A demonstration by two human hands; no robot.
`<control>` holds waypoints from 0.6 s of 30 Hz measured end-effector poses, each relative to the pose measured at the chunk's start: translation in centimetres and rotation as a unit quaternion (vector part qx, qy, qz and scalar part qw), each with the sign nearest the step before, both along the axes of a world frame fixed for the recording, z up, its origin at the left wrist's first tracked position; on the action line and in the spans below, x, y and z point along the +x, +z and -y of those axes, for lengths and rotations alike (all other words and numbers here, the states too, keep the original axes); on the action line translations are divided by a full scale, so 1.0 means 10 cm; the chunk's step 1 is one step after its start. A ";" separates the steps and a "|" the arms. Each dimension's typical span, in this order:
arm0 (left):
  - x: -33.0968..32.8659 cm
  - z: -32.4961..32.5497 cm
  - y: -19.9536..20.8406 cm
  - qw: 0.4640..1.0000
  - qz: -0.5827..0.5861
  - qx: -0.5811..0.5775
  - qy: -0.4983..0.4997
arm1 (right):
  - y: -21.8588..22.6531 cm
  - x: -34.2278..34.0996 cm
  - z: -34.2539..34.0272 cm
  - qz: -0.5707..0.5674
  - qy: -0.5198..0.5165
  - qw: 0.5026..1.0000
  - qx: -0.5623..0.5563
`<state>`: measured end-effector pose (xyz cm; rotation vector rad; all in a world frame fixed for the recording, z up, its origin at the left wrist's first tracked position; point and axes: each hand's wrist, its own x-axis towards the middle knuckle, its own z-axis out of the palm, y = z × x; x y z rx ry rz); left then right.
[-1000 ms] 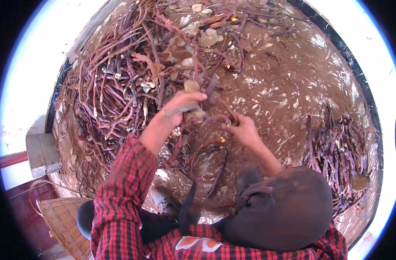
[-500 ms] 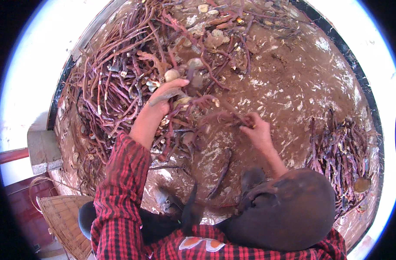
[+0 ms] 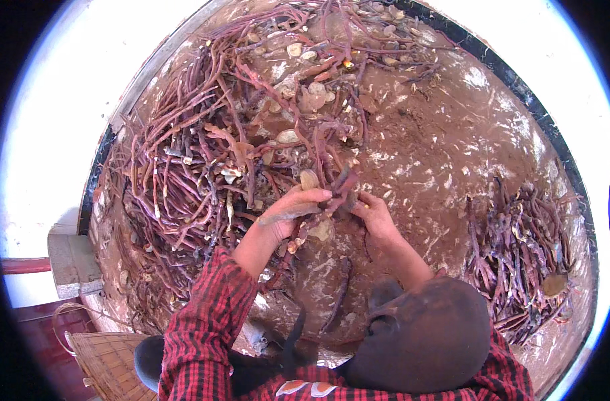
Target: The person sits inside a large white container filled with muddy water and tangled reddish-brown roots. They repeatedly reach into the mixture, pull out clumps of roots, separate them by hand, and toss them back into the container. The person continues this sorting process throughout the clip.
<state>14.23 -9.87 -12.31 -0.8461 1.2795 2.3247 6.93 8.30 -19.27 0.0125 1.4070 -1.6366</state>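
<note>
My left hand (image 3: 288, 212) is closed around several reddish-purple roots (image 3: 328, 144), which rise from it away from me. Along that hand lies a long, flat grey-brown piece (image 3: 288, 214); whether it is a tool or a root, I cannot tell. Pale round slices (image 3: 309, 178) show around the fingers. My right hand (image 3: 377, 217) is close beside it, thumb and fingers pinched at the right side of the same roots. A single dark root (image 3: 342, 287) lies on the ground nearer to me.
A large tangled heap of roots (image 3: 178, 154) spreads at the left and far side. A smaller pile (image 3: 519, 247) lies at the right. A woven bamboo basket (image 3: 108, 361) stands at the lower left. A large dark rounded form (image 3: 425, 341) hides part of my right arm.
Both hands have come together: the left moved right and nearer, the right moved slightly left to meet it. A bunch of roots now stands in the left hand's grip.
</note>
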 end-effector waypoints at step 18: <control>-0.02 0.39 0.17 0.995 -0.079 -0.022 -0.052 | 0.18 0.02 -0.05 -0.154 0.207 0.965 0.050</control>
